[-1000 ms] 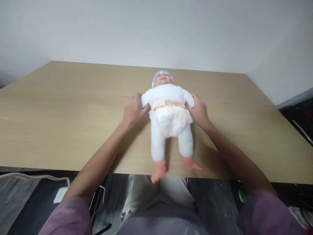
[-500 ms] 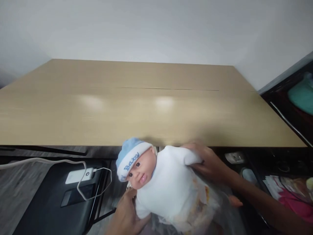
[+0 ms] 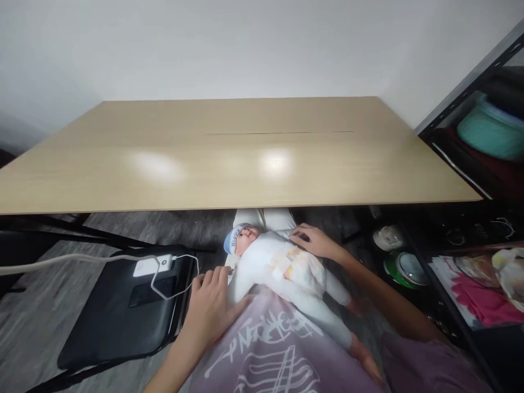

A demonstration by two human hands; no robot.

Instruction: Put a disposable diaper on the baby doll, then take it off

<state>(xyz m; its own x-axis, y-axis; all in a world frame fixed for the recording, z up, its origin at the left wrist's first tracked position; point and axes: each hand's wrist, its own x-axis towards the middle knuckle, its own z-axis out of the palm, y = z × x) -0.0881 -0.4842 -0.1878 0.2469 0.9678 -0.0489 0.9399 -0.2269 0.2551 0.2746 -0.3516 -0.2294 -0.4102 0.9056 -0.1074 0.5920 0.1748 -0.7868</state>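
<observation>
A baby doll [image 3: 256, 262] lies on its back across my lap below the table edge. It has a white top, a diaper and a blue-and-white cap [image 3: 233, 238] with lettering on it. Its head points left and its legs stretch to the lower right. My left hand [image 3: 213, 300] grips the doll's near arm, thumb on one side and fingers on the other. At the far side, my right hand [image 3: 317, 241] has curled fingers at the doll's other arm, beside the diaper [image 3: 301, 267]; the exact contact there is partly hidden.
A wooden table [image 3: 229, 169] stands against the wall in front of me. On the left, a black chair [image 3: 118, 322] carries a white power bank [image 3: 152, 266] with a cable and a dark phone-like slab [image 3: 151, 293]. A dark shelf [image 3: 462, 229] with several items stands at the right.
The doll has come down and toward me from the table edge onto my lap, with both hands staying at its arms. My view has tilted lower, showing my shirt and legs.
</observation>
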